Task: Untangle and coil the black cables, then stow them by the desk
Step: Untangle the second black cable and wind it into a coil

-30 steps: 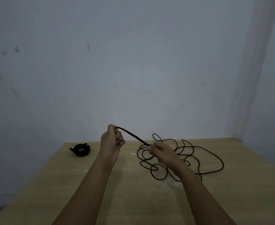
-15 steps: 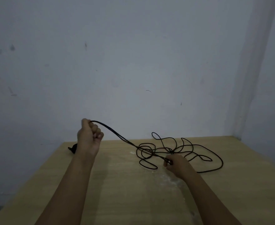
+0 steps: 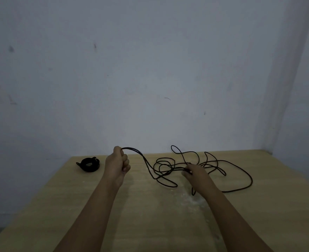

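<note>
Wooden surface against a bare wall, dim light. Left hand fisted around gathered strands of the loose black cable, lifted off the surface. Right hand pinches a strand mid-tangle. Rest of the cable sprawls in crossing loops beyond and right. Coiled cable sits far left, looks done. Risk: pulling now could cinch those crossings into a knot.
</note>
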